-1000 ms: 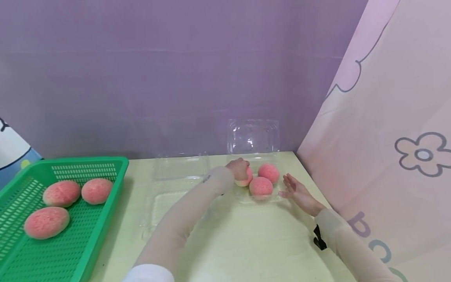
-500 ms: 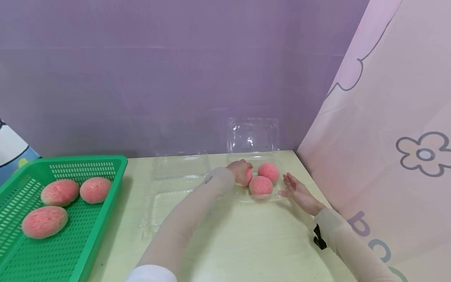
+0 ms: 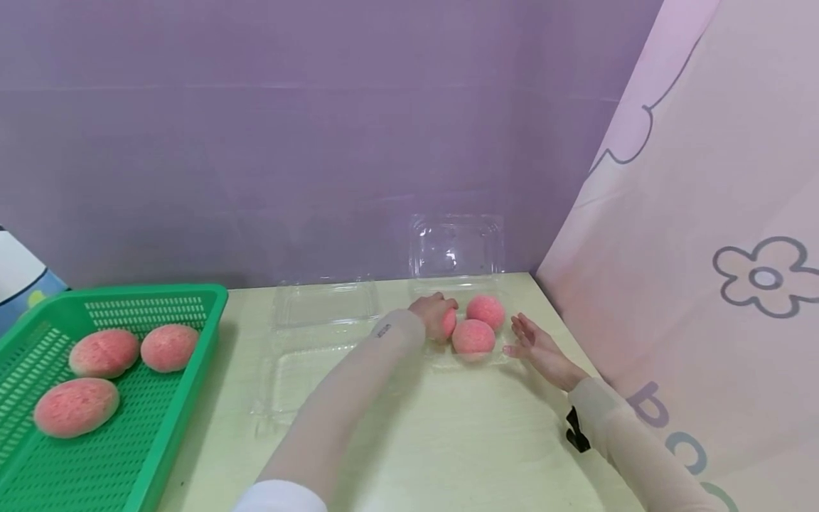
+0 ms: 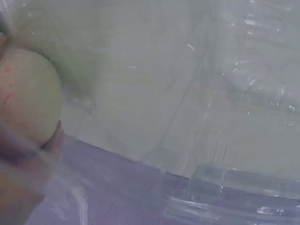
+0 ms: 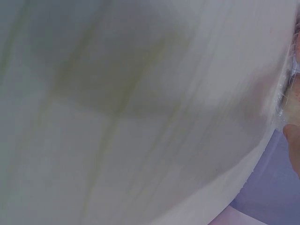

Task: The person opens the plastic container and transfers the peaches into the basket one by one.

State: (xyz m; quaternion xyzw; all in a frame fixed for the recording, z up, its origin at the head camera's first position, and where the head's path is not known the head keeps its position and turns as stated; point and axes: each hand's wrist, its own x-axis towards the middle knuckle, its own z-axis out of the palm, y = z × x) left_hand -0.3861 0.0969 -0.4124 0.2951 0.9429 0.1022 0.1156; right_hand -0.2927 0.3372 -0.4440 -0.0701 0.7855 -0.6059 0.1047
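My left hand (image 3: 432, 313) curls round a round pink ball (image 3: 449, 323) at the left side of a clear plastic box (image 3: 456, 249) whose lid stands up at the back. In the left wrist view the fingers lie against the pale side of that ball (image 4: 33, 98). Two more pink balls (image 3: 485, 311) (image 3: 473, 337) sit beside it in the box. Just right of the box, my right hand (image 3: 544, 355) has its fingers extended and holds nothing. Part of that hand (image 5: 293, 145) shows at the right edge of the right wrist view.
A green basket (image 3: 220, 306) on the left holds three larger pink oval pieces (image 3: 77, 407). Another clear box (image 3: 326, 302) lies open between the basket and the filled box, partly behind my left arm. A purple cloth hangs behind the table, a patterned one at the right.
The ball under my left hand has turned, so that its pale side no longer shows in the head view. The right hand keeps its place beside the box.
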